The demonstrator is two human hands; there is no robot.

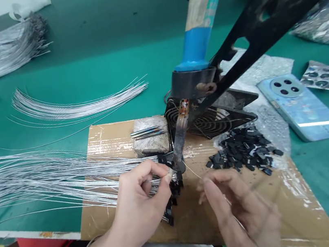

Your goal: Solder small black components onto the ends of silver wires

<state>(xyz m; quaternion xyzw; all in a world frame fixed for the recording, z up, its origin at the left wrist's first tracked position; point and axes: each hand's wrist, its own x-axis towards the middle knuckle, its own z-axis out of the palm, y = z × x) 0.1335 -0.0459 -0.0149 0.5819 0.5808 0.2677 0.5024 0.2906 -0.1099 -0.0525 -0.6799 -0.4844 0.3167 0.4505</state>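
My left hand (142, 205) is closed in a pinch on a bundle of thin silver wires (37, 179) whose ends carry small black plastic pieces (172, 188). It holds them right at the tip of a blue-handled soldering iron (182, 137) fixed in a black stand (260, 22). My right hand (241, 207) is blurred by motion; its fingers pinch a fine thread of wire (195, 173) that runs toward the iron's tip. Both hands hover over a taped cardboard sheet (108, 140).
A pile of small black parts (243, 151) lies on plastic to the right. A small fan (213, 120), a grey block with tweezers (150, 136), a light blue phone (301, 107), a blister pack (326, 76), and more wire bundles (78, 105) (1, 48) lie on the green table.
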